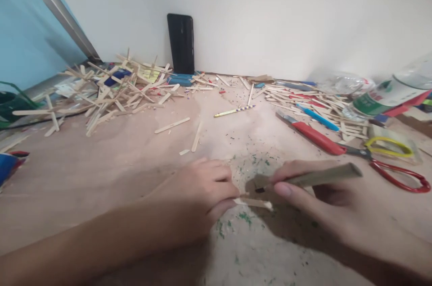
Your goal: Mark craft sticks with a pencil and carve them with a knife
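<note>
My left hand (209, 191) rests on the tabletop, fingers closed on a wooden craft stick (254, 202) that sticks out to the right and has a whitish end. In my right hand (332, 205) is a thick olive-brown stick-like tool (322, 176), pinched between thumb and fingers. Its back end points up to the right, and its lower end hangs near the craft stick; a small dark bit (259, 189) shows there. Whether the tool touches the stick I cannot tell. Green specks (245, 218) lie scattered on the table around both hands.
A tangled pile of crossed craft sticks (111, 92) stands back left, by a black phone (182, 43) leaning on the wall. A pencil (234, 111) and loose sticks lie mid-table. At right are a red-handled knife (317, 136), scissors (398, 177), a blue pen (317, 117) and a plastic bottle (388, 97).
</note>
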`<action>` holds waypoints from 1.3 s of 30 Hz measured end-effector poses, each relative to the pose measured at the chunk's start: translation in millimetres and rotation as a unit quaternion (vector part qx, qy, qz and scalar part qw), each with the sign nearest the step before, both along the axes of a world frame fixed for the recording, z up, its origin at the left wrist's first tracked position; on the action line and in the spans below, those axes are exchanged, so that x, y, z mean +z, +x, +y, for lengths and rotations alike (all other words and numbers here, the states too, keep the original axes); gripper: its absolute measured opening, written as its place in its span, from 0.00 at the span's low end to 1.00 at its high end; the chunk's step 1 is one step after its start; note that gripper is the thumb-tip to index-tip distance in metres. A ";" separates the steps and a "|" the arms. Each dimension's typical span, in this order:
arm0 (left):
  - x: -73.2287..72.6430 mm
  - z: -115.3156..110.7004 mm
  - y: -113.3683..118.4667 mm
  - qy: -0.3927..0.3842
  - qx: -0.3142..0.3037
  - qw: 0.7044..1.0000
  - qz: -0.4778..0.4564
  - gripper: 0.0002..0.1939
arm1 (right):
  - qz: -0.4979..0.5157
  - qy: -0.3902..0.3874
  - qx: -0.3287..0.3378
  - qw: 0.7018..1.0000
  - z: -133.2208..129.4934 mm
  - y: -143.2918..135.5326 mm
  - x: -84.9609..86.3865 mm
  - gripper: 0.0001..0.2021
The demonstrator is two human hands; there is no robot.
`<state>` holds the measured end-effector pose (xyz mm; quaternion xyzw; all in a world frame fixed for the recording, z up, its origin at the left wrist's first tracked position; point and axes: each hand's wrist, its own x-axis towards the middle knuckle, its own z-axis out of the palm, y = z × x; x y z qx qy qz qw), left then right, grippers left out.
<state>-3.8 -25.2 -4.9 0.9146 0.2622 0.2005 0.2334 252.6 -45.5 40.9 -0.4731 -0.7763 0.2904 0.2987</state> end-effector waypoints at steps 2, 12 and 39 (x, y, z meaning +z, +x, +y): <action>-0.6 0.0 -0.5 -0.012 -0.003 1.000 0.009 0.09 | 0.010 -0.013 0.029 0.999 -3.3 -1.7 -0.5 0.07; 10.4 3.7 -6.6 -0.082 0.020 0.995 0.054 0.05 | 0.030 -0.057 0.045 0.997 -2.2 -5.7 -4.4 0.05; 3.9 1.1 -2.8 -0.023 -0.003 0.998 0.052 0.10 | -0.049 -0.019 0.018 0.998 -9.1 -9.7 -6.3 0.04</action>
